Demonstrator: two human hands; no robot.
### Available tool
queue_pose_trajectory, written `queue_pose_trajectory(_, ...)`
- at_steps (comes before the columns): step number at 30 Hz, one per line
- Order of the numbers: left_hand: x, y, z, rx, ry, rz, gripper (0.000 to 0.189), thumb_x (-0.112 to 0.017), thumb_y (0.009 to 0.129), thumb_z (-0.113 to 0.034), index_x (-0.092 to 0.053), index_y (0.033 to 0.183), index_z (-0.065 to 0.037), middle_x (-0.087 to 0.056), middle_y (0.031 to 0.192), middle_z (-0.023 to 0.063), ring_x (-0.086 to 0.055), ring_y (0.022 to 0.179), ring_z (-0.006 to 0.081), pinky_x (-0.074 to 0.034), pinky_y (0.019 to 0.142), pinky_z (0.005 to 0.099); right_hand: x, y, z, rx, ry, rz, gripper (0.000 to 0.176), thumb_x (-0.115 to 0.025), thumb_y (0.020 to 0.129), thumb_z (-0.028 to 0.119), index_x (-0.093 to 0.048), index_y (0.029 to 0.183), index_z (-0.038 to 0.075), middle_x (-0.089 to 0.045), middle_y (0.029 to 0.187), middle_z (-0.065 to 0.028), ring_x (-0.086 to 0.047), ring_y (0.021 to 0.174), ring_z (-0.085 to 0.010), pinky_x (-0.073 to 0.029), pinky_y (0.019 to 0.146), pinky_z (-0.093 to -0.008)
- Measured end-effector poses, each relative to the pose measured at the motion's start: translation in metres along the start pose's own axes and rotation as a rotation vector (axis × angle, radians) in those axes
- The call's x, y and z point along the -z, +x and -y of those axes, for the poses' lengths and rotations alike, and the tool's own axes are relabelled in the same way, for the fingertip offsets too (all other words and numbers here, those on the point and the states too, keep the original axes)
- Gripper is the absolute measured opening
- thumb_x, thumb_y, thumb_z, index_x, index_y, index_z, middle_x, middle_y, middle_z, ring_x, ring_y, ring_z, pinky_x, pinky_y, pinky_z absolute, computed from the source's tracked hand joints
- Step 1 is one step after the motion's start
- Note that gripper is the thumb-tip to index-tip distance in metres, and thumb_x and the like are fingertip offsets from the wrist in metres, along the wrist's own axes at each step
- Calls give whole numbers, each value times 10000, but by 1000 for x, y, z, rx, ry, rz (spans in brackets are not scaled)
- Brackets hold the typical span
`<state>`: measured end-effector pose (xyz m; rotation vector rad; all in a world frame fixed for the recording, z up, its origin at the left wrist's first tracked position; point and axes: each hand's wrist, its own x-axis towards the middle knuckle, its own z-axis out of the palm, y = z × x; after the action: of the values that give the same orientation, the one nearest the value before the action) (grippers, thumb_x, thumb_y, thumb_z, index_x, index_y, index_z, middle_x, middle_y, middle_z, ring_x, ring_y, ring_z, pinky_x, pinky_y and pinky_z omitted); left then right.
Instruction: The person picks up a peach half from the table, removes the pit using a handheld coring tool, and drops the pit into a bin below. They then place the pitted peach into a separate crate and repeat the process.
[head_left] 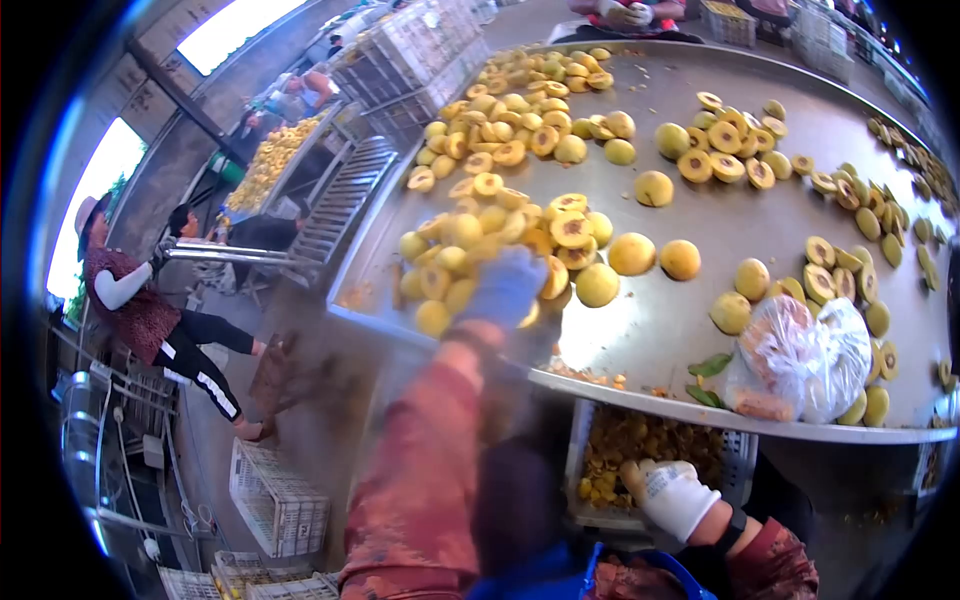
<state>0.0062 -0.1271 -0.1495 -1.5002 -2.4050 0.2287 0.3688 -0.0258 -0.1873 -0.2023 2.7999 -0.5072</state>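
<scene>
My left hand (507, 285), in a blue glove, reaches onto the left side of the metal table (620, 270). It is smeared by motion among a pile of yellow peaches (462, 231), and its fingers are not clear. Whole peaches (632, 254) and halved ones (571, 230) lie just right of it. Below the table edge, my right hand (676, 496) wears a white glove with bare fingertips showing. Its fingers are curled closed over a crate (741, 465) of brownish-yellow scraps (640, 440); I cannot tell what they hold.
A plastic bag (835, 360) and green leaves (708, 377) lie near the table's front edge. More halved peaches (725, 140) spread across it. At left, a person (140, 300) grips a metal rack (345, 200). White crates (278, 500) stand on the floor. Gloved hands (627, 14) show at the far side.
</scene>
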Motion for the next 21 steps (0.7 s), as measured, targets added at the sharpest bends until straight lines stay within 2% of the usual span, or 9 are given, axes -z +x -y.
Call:
queue_pose_trajectory(3,30,-20,-4,99,-185,72,375,-621,758,-56,-612,1129,-114,-616,1021,199,-600,940,363,-488,822,443,31,-5,5,49,264,-128,222,-588,821,138,-495,997,39,-628,817,-162,-654,724,-360,-500,576,-474)
queue_pose_trajectory(5,25,-40,8,138,-458,-121,428,-628,794,-83,-589,1220,-82,-639,1060,159,-629,967,304,-504,833,378,40,-9,5,29,315,-125,244,-600,837,160,-479,1015,45,-610,839,-176,-641,737,-372,-493,589,-482)
queue_pose_trajectory(8,54,-57,-2,583,-1418,56,423,-636,842,-146,-568,1246,-41,-631,1124,100,-645,988,234,-545,789,322,46,-8,1,7,514,-254,267,-638,854,168,-493,1039,42,-616,893,-177,-628,813,-396,-496,668,-448)
queue_pose_trajectory(11,82,-77,-54,623,-1863,-95,404,-611,880,-186,-550,1247,-30,-611,1123,56,-641,992,187,-578,713,300,45,-2,-3,42,798,-400,291,-691,849,155,-527,1063,47,-630,927,-158,-633,883,-363,-506,760,-380)
queue_pose_trajectory(14,94,-91,-101,689,-2160,-76,414,-576,921,-230,-515,1291,-55,-607,1153,72,-645,997,197,-592,684,332,72,-6,3,33,860,-513,348,-696,851,184,-506,1103,38,-628,933,-168,-628,885,-372,-504,759,-398)
queue_pose_trajectory(17,90,-84,-136,584,-2182,-24,427,-585,935,-263,-521,1298,-48,-591,1194,70,-634,1023,199,-580,754,327,69,-3,-2,-48,828,-632,429,-710,840,209,-484,1154,23,-627,947,-198,-622,893,-401,-503,753,-417)
queue_pose_trajectory(18,88,-81,-150,536,-2167,-79,453,-567,951,-295,-517,1303,-14,-589,1197,79,-606,1069,194,-531,885,332,71,-4,-3,-111,804,-634,456,-714,837,217,-476,1171,18,-626,952,-210,-619,897,-410,-502,749,-424)
queue_pose_trajectory(20,83,-78,-167,440,-2001,-108,475,-541,965,-322,-511,1305,8,-594,1186,86,-587,1093,191,-487,946,335,69,-4,-6,-164,754,-685,521,-725,828,241,-463,1212,6,-614,960,-253,-607,907,-438,-497,743,-441)
queue_pose_trajectory(21,82,-77,-173,442,-2023,-109,491,-516,977,-344,-506,1308,18,-596,1181,88,-578,1104,189,-471,962,334,70,-5,-7,-194,762,-679,483,-697,847,245,-472,1198,0,-619,970,-260,-611,913,-438,-494,753,-453)
